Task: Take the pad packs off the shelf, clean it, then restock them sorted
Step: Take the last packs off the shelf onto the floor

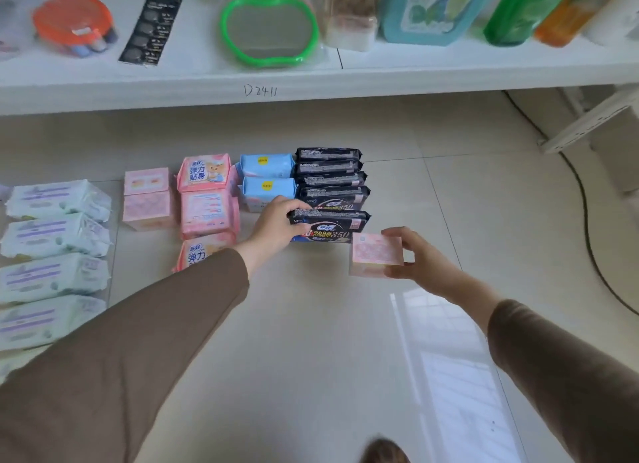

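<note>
Two arms in brown sleeves (138, 341) reach out over the pale floor (311, 341). The right hand (420, 255) pinches a small pink box (377, 257) and holds it up, just beside the dark packs. The left hand (276, 225) grips the end of the front black pack (332, 225). More black packs (330, 172) stand in a row behind it. Next to them are blue packs (268, 179), pink packs (207, 199), two pink boxes (148, 199) and pale green packs (55, 255), all on the floor in rows. Farther back is a white shelf (449, 71) with a green mirror (269, 30) and bottles (428, 9).
</note>
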The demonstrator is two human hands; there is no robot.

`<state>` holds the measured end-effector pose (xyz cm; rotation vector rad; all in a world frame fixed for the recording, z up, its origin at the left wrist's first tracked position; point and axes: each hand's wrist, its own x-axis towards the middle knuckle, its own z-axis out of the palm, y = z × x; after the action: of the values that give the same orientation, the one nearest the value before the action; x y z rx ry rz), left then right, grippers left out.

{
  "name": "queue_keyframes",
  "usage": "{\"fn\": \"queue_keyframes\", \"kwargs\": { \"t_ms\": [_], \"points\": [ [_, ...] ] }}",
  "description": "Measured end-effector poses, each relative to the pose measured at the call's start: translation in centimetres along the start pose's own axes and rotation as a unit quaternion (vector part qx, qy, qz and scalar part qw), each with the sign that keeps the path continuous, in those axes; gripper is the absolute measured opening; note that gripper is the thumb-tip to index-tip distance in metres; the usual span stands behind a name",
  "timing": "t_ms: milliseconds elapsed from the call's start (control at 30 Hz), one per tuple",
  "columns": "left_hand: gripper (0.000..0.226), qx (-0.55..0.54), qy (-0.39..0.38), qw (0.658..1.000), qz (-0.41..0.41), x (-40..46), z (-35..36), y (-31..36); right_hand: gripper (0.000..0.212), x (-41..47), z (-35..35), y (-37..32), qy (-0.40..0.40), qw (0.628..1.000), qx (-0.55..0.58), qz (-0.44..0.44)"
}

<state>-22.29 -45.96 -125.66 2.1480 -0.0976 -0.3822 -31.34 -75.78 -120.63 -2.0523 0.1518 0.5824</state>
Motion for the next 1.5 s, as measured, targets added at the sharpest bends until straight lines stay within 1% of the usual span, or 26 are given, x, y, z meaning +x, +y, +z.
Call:
{"fn": "queue_keyframes", "kwargs": {
  "t_ms": [200, 433, 533, 700, 900, 1067, 1367, 1500],
  "points": [
    [0.034, 0.045, 0.024, 0.998, 0.033, 3.2, 3.7, -0.9, 0.063, 1.2, 0.3, 3.3, 0.008, 1.0, 0.011, -0.003],
    [0.032, 0.082, 0.05, 0.995, 0.037, 3.9, 4.9, -2.0, 0.064, 2.0, 0.2, 4.6, 0.003, 1.0, 0.017, -0.015],
    [0.033, 0.08, 0.073, 0.994, 0.031, 4.2, 4.9, -2.3, 0.064, 2.2, 0.4, 4.7, 0.002, 0.999, 0.024, -0.02],
    [0.035, 0.074, 0.075, 0.994, 0.039, 4.4, 5.1, -2.3, 0.064, 2.5, 0.7, 4.8, -0.005, 0.999, 0.026, -0.026],
    [0.037, 0.05, 0.104, 0.993, 0.037, 3.7, 4.9, -2.5, 0.065, 2.9, 1.3, 5.0, -0.006, 0.999, 0.029, -0.037],
    [0.035, 0.057, 0.115, 0.991, 0.046, 3.3, 4.4, -2.5, 0.066, 3.2, 1.9, 4.4, -0.009, 0.999, 0.016, -0.043],
    [0.031, 0.072, 0.106, 0.991, 0.045, 1.8, 2.4, -3.1, 0.067, 4.0, 4.0, 1.8, -0.01, 0.997, 0.016, -0.069],
    [0.028, 0.058, 0.097, 0.992, 0.062, 0.5, 0.9, -3.2, 0.065, 4.4, 5.1, 0.0, -0.015, 0.996, 0.014, -0.084]
  ]
}}
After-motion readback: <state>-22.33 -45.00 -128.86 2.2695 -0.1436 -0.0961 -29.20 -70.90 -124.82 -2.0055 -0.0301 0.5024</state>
